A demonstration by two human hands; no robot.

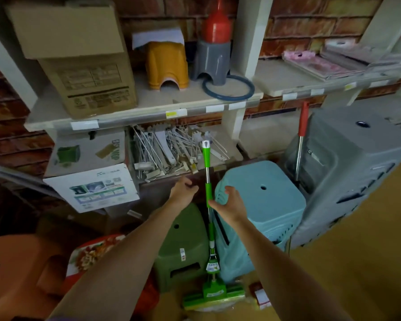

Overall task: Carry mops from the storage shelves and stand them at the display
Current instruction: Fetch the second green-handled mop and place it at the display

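A green sponge mop (208, 193) stands nearly upright before the storage shelves, its green head (214, 295) on the floor and its handle top by the lower shelf. My right hand (229, 203) is just right of the handle's green sleeve, fingers spread, thumb at the handle but not closed around it. To the left of the handle, my left hand (183, 189) has loosely curled fingers, holds nothing and stays a little apart from the handle. A second mop with a red grip and metal pole (301, 128) stands at the right, by a grey plastic cabinet.
A light-blue stool (264, 205) and a green stool (183, 246) flank the mop. The grey plastic cabinet (347, 163) stands to the right, an orange stool (16, 262) at lower left. The shelf (137, 112) carries a cardboard box (79, 66), stools and a blue ring; metal hooks lie below.
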